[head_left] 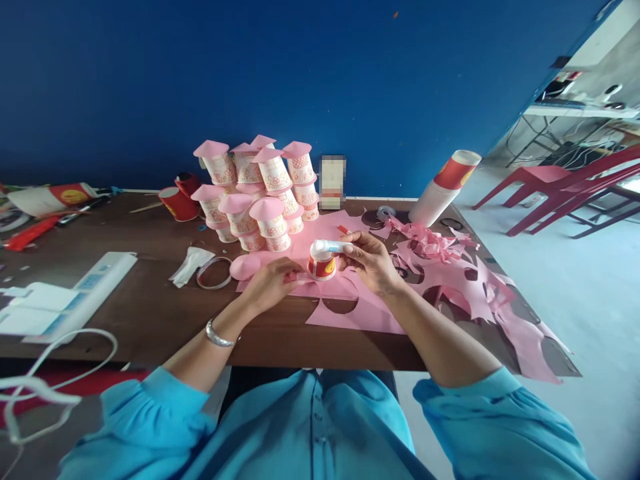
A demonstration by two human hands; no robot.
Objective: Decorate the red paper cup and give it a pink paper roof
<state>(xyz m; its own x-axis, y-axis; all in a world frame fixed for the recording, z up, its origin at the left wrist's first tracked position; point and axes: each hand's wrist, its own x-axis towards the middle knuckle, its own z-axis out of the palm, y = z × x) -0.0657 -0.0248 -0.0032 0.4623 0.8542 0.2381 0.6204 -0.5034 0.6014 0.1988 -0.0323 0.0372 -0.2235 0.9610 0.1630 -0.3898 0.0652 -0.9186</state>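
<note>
A white glue stick (327, 247) lies in the fingers of my right hand (373, 261), held level just over the rim of a small red and white paper cup (321, 268). The cup stands on sheets of pink paper (340, 290). To the cup's left, my left hand (273, 283) has its fingers closed at the edge of a piece of pink paper (301, 277). Next to that hand rests a pink paper cone (245, 267). Behind are stacked white cups with red drawings (278, 244), topped by pink cones (267, 209).
Pink paper scraps (465, 283) spread over the table's right side, near a tall stack of paper cups (445, 189). On the left are a tape roll (214, 273), a crumpled tissue (191, 267), red cups (179, 203) and a white power strip (100, 283). A blue wall (320, 80) rises behind.
</note>
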